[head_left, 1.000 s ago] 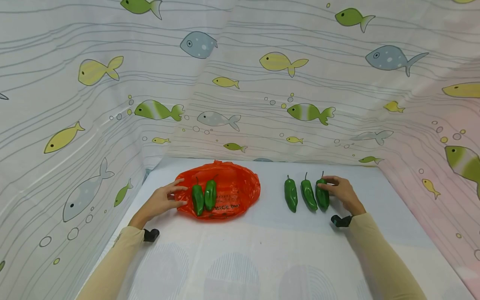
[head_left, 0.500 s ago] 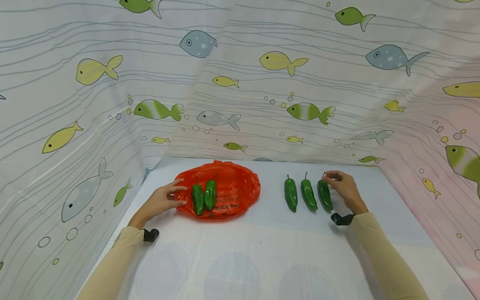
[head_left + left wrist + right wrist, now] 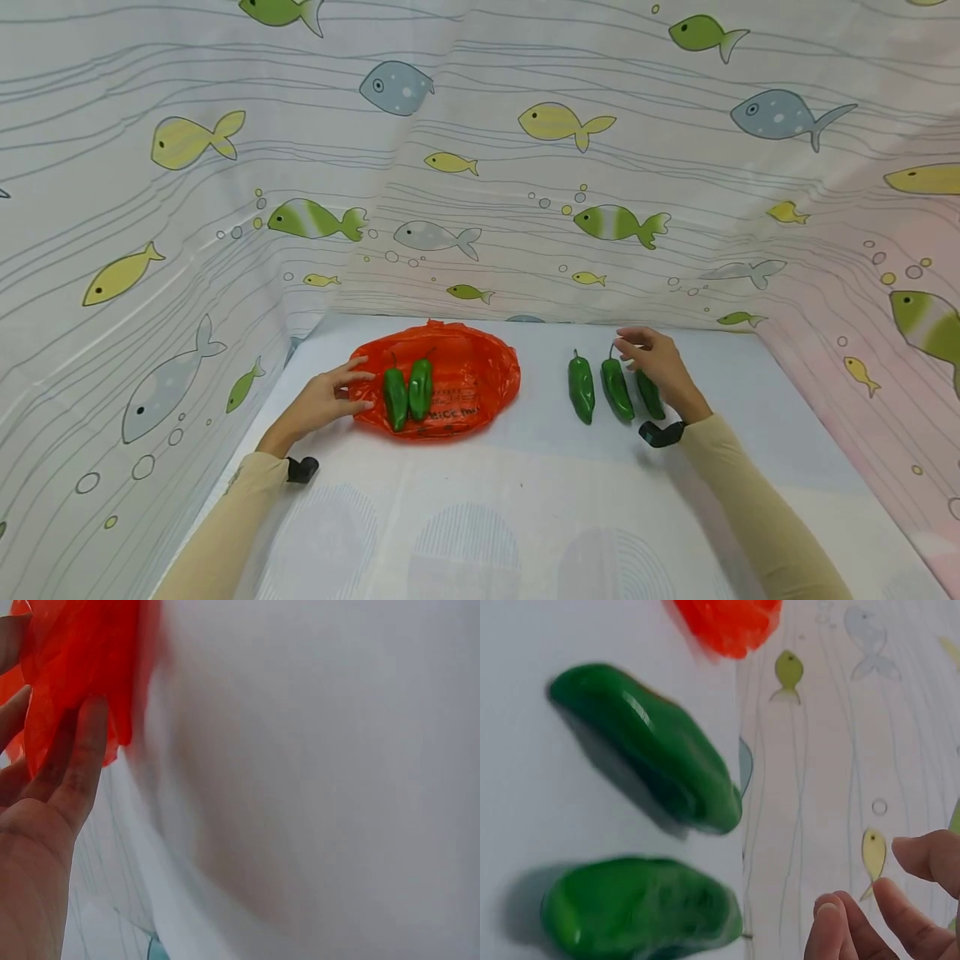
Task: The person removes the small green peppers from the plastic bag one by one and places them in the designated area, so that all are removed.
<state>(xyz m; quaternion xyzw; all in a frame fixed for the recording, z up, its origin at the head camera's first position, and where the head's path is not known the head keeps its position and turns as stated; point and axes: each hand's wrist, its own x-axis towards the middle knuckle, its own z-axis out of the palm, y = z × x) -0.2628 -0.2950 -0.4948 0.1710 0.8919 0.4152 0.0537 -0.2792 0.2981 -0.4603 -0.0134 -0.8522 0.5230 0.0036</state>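
Note:
An orange-red plastic bag lies spread on the table, with two green chili peppers, a left one and a right one, on top. At the bag's left edge my left hand touches the plastic with its fingers spread, as the left wrist view also shows. Three more green peppers form a row to the right: a left, a middle and a right one. My right hand hovers over the right pepper, partly hiding it. Its fingertips, apart and holding nothing, are near the middle pepper's stem.
A white tabletop with pale printed shapes carries everything. Fish-patterned sheets rise behind it and along both sides. The bag and the row of peppers lie apart, with tabletop between them.
My right hand has let go of the right pepper, which now lies on the table, and has moved left toward the middle pepper's stem. My left hand has stayed at the bag.

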